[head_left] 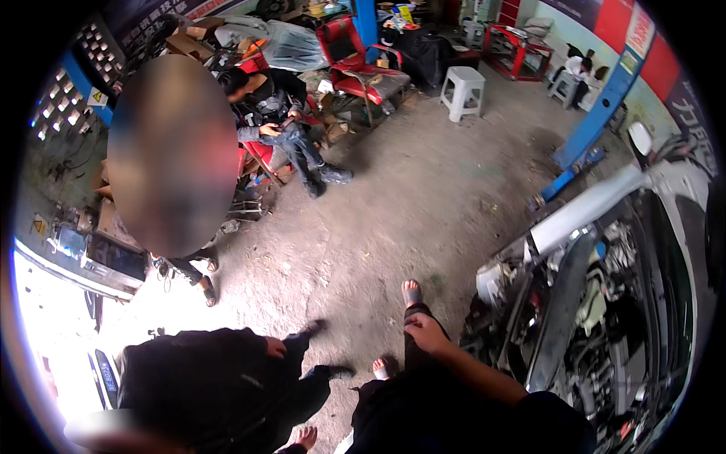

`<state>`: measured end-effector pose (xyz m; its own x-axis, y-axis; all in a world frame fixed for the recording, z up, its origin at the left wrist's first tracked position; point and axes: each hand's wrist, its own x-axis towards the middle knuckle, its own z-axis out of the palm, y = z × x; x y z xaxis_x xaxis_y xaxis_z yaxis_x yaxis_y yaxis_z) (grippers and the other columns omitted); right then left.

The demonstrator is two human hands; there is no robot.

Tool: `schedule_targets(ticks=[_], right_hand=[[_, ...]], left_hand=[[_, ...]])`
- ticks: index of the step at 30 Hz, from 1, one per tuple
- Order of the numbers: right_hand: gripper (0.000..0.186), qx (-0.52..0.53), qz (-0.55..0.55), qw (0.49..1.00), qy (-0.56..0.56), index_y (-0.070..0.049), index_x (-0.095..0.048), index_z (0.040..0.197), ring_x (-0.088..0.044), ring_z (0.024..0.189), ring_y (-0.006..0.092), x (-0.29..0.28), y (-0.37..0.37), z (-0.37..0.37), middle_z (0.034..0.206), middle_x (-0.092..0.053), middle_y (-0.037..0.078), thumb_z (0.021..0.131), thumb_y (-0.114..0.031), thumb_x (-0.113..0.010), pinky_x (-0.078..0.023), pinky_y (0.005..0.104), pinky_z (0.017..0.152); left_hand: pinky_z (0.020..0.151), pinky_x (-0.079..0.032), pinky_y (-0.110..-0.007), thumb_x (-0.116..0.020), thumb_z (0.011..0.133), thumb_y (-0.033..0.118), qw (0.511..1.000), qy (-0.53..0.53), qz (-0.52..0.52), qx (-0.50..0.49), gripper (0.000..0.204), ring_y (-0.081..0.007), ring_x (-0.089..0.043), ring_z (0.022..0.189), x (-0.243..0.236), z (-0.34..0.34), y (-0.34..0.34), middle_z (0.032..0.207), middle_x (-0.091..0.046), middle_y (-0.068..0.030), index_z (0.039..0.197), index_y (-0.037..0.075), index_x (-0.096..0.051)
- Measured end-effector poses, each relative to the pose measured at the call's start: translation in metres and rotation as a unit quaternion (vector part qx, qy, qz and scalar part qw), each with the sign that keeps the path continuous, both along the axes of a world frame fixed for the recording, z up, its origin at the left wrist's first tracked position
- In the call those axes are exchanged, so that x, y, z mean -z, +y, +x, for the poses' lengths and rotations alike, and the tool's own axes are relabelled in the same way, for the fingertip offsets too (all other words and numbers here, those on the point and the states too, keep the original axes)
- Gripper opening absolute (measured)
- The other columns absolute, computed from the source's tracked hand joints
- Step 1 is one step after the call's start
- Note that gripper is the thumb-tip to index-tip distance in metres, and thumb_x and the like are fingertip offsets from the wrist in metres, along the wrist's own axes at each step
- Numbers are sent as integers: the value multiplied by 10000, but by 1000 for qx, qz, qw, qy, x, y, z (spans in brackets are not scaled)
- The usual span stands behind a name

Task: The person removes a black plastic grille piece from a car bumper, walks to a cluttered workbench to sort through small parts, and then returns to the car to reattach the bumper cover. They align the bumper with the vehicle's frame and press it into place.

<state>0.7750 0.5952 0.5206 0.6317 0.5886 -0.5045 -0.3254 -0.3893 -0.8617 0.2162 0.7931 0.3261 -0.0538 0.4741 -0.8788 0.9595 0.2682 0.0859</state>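
My right hand hangs in front of my dark-trousered leg, at the end of my bare forearm. Its fingers are curled together; what they hold, if anything, is too small to tell. Nearest to it on the right is a car's exposed engine bay, apart from the hand. My left hand does not show. Below, my feet in sandals stand on the concrete floor. Close on my left stands a person in a black jacket, with one hand showing at the jacket's edge.
A seated person looks down at something in their hands. A blurred patch hides most of another person. Beyond are a red chair, a grey plastic stool, a red metal frame and a blue post. Clutter lines the back.
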Motion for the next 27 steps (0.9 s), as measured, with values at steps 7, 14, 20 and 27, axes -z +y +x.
schedule_targets(ticks=[7, 14, 20, 27], right_hand=[[264, -71, 38, 996, -32, 20, -589, 1084, -647, 661, 152, 30, 88, 169, 910, -659, 86, 832, -47, -625, -535, 289, 563], [257, 203, 104, 967, 113, -2, -590, 1049, -610, 706, 164, 18, 61, 437, 857, -614, 63, 799, 54, -601, -540, 319, 585], [264, 339, 170, 920, 104, 12, -575, 1052, -621, 772, 189, 49, -8, 618, 877, -594, 78, 791, 52, -579, -530, 338, 615], [318, 364, -133, 922, 11, -8, -597, 1127, -641, 873, 256, 131, -104, 802, 966, -645, 135, 810, -39, -612, -538, 372, 740]], left_hand=[[759, -471, -560, -494, 864, 225, 997, -48, 33, -53, 387, -301, -588, 953, -16, 295, 107, 1136, -590, -141, 1205, 57, -568], [701, -484, -528, -495, 854, 217, 993, -106, 47, -9, 345, -294, -593, 862, -75, 589, 136, 1054, -601, -142, 1149, 60, -580], [651, -496, -501, -497, 846, 209, 999, -49, -14, 20, 309, -289, -596, 783, -56, 741, 137, 984, -611, -142, 1102, 63, -591], [593, -509, -470, -498, 837, 201, 980, 80, -130, 128, 271, -283, -601, 692, -12, 950, 144, 903, -622, -142, 1046, 66, -604]])
